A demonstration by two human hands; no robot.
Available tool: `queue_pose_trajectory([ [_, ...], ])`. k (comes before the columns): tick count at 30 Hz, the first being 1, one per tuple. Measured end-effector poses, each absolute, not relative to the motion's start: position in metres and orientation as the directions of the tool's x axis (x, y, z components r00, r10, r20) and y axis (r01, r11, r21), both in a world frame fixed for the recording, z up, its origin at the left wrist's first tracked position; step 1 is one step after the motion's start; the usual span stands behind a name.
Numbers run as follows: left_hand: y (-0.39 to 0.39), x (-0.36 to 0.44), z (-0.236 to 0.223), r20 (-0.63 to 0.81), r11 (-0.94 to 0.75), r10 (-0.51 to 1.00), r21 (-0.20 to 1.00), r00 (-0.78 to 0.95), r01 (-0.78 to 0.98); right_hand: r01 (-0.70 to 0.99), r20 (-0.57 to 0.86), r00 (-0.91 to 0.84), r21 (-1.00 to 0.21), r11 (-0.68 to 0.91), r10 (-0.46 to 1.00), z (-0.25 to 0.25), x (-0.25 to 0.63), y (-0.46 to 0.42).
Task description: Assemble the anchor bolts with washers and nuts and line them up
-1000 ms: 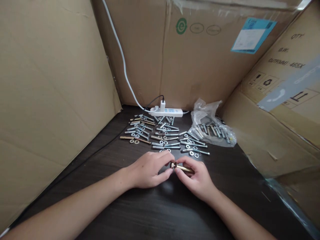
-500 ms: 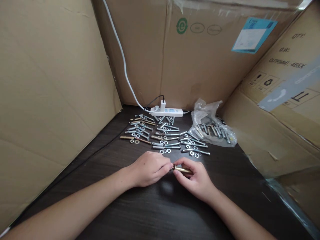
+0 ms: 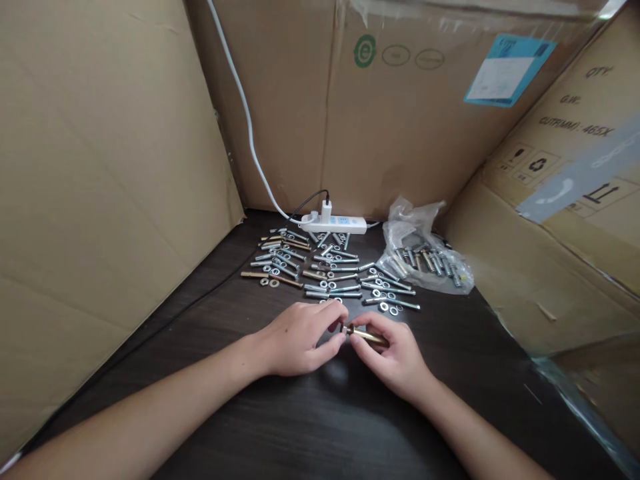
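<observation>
A brass-coloured expansion bolt (image 3: 369,337) lies in my right hand (image 3: 395,350), gripped between thumb and fingers near its left end. A small nut (image 3: 345,329) shows on that end. My left hand (image 3: 303,340) is at the nut, its thumb and index finger parted around it. The thumb tip appears to touch the nut; the other fingers are partly hidden. Just beyond both hands lie bolts (image 3: 345,295) with sleeves, nuts and washers (image 3: 384,307), laid out in rows on the dark table (image 3: 320,427).
A clear plastic bag (image 3: 457,283) with more bolts lies at the back right. Behind the rows sits a white power strip (image 3: 350,225) with a plugged-in charger (image 3: 326,212). A black cable (image 3: 200,298) crosses the left side. Cardboard walls (image 3: 280,133) enclose the table.
The left thumb and index finger have spread apart, uncovering the nut at the bolt's end. My right hand and the bolt have shifted slightly right.
</observation>
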State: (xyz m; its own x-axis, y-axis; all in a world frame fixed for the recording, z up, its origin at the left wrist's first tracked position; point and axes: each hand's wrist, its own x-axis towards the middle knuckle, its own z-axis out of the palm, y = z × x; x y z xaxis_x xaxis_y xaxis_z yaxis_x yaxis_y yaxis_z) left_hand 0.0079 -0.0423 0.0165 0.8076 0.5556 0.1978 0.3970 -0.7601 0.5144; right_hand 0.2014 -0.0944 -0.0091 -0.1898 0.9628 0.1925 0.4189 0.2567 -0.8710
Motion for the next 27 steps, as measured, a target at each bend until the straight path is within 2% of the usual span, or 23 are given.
queue_pose_trajectory([
  [4, -0.0406, 0.0083, 0.0152, 0.161, -0.766, 0.547, 0.491, 0.821, 0.414, 0.431, 0.186, -0.206, -0.864, 0.260, 0.961, -0.0103, 0.2017, -0.0947],
  [10, -0.0379, 0.0096, 0.0104, 0.125, -0.796, 0.542, 0.391, 0.831, 0.461, 0.427, 0.154, -0.239, -0.870, 0.246, 0.959, -0.0115, 0.2008, -0.0941],
  [17, -0.0416, 0.0069, 0.0162, 0.255, -0.740, 0.614, 0.515, 0.747, 0.432, 0.450, 0.164, -0.167, -0.865, 0.224, 0.972, -0.0098, 0.2004, -0.0932],
  [21, -0.0432, 0.0071, 0.0179, 0.245, -0.776, 0.541, 0.513, 0.804, 0.366, 0.419, 0.164, -0.151, -0.882, 0.213, 0.975, -0.0075, 0.1998, -0.0935],
  [27, -0.0424, 0.0084, 0.0148, 0.230, -0.779, 0.536, 0.506, 0.812, 0.371, 0.418, 0.161, -0.160, -0.883, 0.215, 0.974, -0.0062, 0.1996, -0.0936],
])
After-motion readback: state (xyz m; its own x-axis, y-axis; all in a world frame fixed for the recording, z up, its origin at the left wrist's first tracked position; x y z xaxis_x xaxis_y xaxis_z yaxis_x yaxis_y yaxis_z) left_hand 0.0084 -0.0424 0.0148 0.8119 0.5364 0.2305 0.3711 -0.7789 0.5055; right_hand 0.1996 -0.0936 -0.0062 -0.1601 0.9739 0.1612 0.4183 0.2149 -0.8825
